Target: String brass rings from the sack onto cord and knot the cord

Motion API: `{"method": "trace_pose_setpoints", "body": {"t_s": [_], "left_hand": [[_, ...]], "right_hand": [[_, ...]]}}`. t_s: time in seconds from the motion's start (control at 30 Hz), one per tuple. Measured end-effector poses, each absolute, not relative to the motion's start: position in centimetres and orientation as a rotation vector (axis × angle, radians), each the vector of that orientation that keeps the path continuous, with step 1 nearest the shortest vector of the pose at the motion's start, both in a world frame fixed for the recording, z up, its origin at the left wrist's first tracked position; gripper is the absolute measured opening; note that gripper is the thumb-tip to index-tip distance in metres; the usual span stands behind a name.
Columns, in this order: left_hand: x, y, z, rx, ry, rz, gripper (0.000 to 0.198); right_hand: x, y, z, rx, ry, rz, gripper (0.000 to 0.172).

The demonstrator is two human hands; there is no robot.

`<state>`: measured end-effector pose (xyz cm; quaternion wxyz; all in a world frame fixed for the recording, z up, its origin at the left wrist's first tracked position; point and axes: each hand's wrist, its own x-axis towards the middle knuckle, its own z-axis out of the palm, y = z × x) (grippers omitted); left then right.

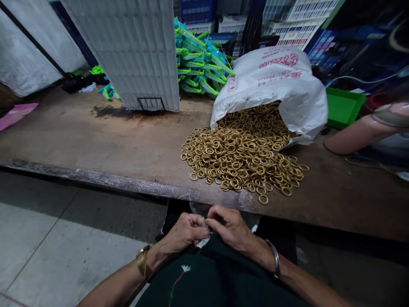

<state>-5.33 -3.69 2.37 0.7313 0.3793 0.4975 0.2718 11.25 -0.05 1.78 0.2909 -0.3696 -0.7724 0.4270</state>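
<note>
My left hand (188, 230) and my right hand (231, 226) meet above my lap, just below the table's front edge. Both are closed in a pinch, fingertips close together. What lies between them is too small and too covered to make out. A small white scrap (202, 243) shows under the left fingers. On the table in front of my hands spreads a heap of gold-coloured rings (236, 157). It spills from the mouth of a white sack (271, 81) with red print, which lies on its side.
A tall pale ribbed panel (128, 51) stands on the wooden table (64, 136), with bright green and blue pieces (201, 64) behind it. At the right are a green tray (343, 106) and a pink cylinder (358, 132). Plastic crates (297, 30) are stacked at the back.
</note>
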Motion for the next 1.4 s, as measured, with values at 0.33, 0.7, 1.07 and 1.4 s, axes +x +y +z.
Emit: {"method": "trace_pose_setpoints", "body": {"t_s": [0.33, 0.7, 1.07, 1.4], "left_hand": [[-5.2, -4.1, 1.6, 0.701, 1.095, 0.677, 0.027], [-5.2, -4.2, 1.1, 0.703, 1.131, 0.696, 0.029], [-4.8, -3.5, 1.5, 0.651, 1.134, 0.693, 0.019], [-4.9, -3.6, 1.6, 0.532, 1.083, 0.716, 0.02]], "right_hand": [[12.2, 0.1, 2.0, -1.177, -2.003, 1.751, 0.016], [11.7, -0.1, 2.1, -1.179, -2.175, 1.537, 0.017], [11.2, -0.1, 1.3, -1.277, -2.057, 1.575, 0.016], [11.3, -0.8, 1.2, -1.262, -1.947, 1.524, 0.015]]}}
